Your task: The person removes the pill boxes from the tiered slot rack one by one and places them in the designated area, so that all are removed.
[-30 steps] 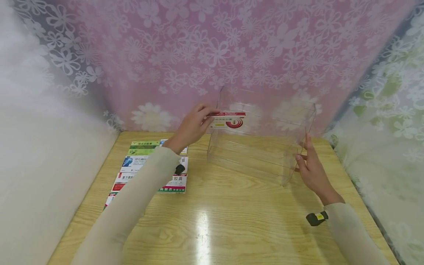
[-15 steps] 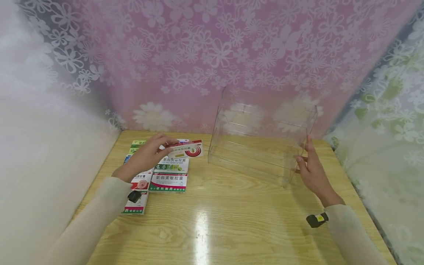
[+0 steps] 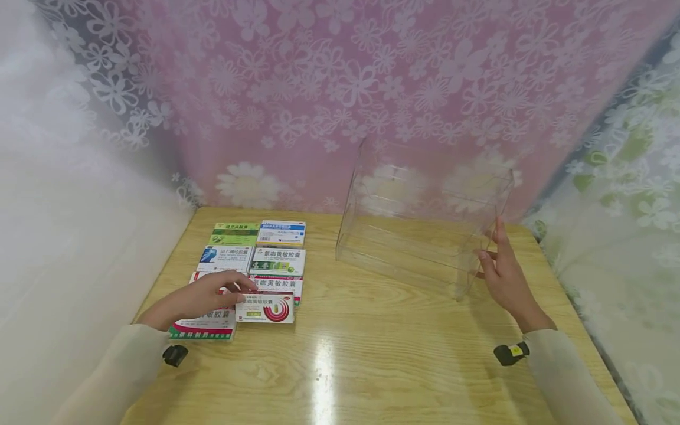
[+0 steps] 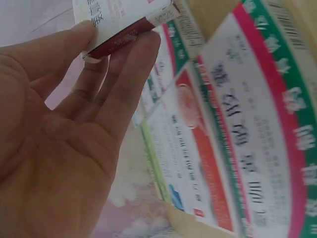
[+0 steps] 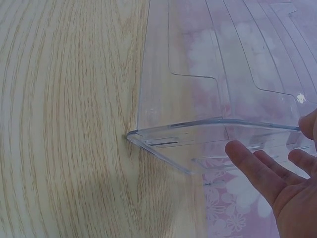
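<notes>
My left hand (image 3: pixel 209 295) pinches a white medicine box with a red swirl (image 3: pixel 264 309) between thumb and fingertips, low at the front of the right column of boxes. In the left wrist view, that box (image 4: pixel 124 20) shows its dark red side, with a fingertip beneath it. A clear plastic tiered rack (image 3: pixel 404 254) stands tilted toward the back right of the table. At its right side wall, my right hand (image 3: pixel 507 283) holds the edge between thumb and fingers. The right wrist view shows the rack's lower corner (image 5: pixel 132 135) on the wood.
Several medicine boxes lie in two columns at the left, among them a green one (image 3: pixel 234 233), a blue-and-white one (image 3: pixel 281 234) and a red-and-green-striped one (image 3: pixel 204 327). A flowered pink curtain (image 3: pixel 319 88) hangs behind the wooden table (image 3: pixel 382 360).
My left hand has carried the swirl-marked box out of the rack, leftward and down to the front of the box columns. The right hand and the rack have stayed nearly still.
</notes>
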A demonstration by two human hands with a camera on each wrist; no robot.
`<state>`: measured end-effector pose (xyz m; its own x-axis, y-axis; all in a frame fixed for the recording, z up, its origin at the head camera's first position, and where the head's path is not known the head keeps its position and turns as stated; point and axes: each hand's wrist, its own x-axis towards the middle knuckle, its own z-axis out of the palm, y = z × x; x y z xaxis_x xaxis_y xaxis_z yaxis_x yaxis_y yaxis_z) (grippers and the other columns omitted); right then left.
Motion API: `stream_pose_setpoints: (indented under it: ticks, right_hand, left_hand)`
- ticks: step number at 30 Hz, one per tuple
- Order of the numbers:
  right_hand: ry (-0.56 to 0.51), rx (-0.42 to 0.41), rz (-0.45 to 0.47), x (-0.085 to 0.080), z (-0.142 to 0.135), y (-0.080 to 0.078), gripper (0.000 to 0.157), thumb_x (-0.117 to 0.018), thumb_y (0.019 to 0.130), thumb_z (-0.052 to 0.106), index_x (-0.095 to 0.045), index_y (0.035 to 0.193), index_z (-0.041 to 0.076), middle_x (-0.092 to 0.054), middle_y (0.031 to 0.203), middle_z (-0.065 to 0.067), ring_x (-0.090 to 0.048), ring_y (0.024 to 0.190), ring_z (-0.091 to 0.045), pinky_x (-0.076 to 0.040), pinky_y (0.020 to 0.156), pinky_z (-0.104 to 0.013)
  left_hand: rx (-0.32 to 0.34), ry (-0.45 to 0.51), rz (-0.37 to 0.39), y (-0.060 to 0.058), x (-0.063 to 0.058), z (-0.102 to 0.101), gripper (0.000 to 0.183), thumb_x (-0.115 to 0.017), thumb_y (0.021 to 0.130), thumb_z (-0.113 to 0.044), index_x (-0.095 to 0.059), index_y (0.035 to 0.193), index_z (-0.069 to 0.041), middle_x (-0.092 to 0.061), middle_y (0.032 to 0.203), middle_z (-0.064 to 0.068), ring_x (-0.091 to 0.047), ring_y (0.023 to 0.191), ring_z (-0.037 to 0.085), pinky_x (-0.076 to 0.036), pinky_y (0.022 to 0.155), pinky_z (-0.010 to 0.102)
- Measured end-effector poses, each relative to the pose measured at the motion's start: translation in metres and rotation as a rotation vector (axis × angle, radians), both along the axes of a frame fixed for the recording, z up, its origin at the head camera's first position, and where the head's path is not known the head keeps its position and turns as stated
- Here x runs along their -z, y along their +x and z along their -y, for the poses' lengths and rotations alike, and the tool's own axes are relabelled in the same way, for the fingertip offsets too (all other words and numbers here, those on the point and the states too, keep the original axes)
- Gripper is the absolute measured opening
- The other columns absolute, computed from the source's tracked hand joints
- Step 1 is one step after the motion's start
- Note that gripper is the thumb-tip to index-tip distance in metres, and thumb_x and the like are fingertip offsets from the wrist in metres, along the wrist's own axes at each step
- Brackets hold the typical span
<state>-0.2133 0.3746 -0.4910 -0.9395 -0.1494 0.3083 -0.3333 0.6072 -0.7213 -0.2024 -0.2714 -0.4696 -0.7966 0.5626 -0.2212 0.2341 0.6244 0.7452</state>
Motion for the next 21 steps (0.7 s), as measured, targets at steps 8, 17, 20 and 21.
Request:
stream_pose_setpoints:
  ticks: [8,17,20,21]
  right_hand:
    - [-0.014,-0.001,-0.002,0.0,-0.002,0.002,0.085,-0.041,0.118,0.007,0.02,0.174,0.026,-0.009,0.176,-0.035,-0.05,0.129,-0.07,-0.056,0.073,-0.006]
    - [0.006,0.01,0.027,-0.005,-0.002,0.006,0.083,-0.039,0.119,0.015,0.022,0.173,0.031,-0.012,0.176,-0.034,-0.049,0.132,-0.069,-0.061,0.076,-0.014]
    - [0.0,0.008,0.029,-0.004,-0.004,0.006,0.084,-0.039,0.119,0.014,0.023,0.172,0.032,-0.012,0.176,-0.035,-0.049,0.132,-0.069,-0.061,0.077,-0.015]
    - [-0.002,0.006,0.028,-0.004,-0.004,0.006,0.084,-0.039,0.119,0.013,0.023,0.172,0.032,-0.011,0.176,-0.035,-0.048,0.132,-0.07,-0.061,0.077,-0.014]
  left_hand:
    - [0.004,-0.04,0.018,0.009,0.018,0.0,0.024,-0.069,0.11,-0.024,-0.075,0.132,-0.02,-0.075,0.132,0.001,-0.067,0.119,0.022,-0.059,0.098,0.028]
    - [-0.056,-0.066,-0.099,0.011,0.035,0.001,0.026,-0.074,0.106,-0.02,-0.076,0.132,-0.018,-0.071,0.122,-0.001,-0.063,0.109,0.018,-0.056,0.096,0.029]
    - [-0.094,-0.116,-0.129,0.011,0.041,-0.004,0.037,-0.08,0.102,-0.027,-0.073,0.137,-0.017,-0.064,0.11,-0.002,-0.054,0.096,0.016,-0.05,0.082,0.029]
    - [-0.102,-0.148,-0.145,0.011,0.044,-0.006,0.043,-0.082,0.1,-0.031,-0.071,0.139,-0.018,-0.061,0.108,-0.002,-0.053,0.094,0.015,-0.049,0.081,0.029]
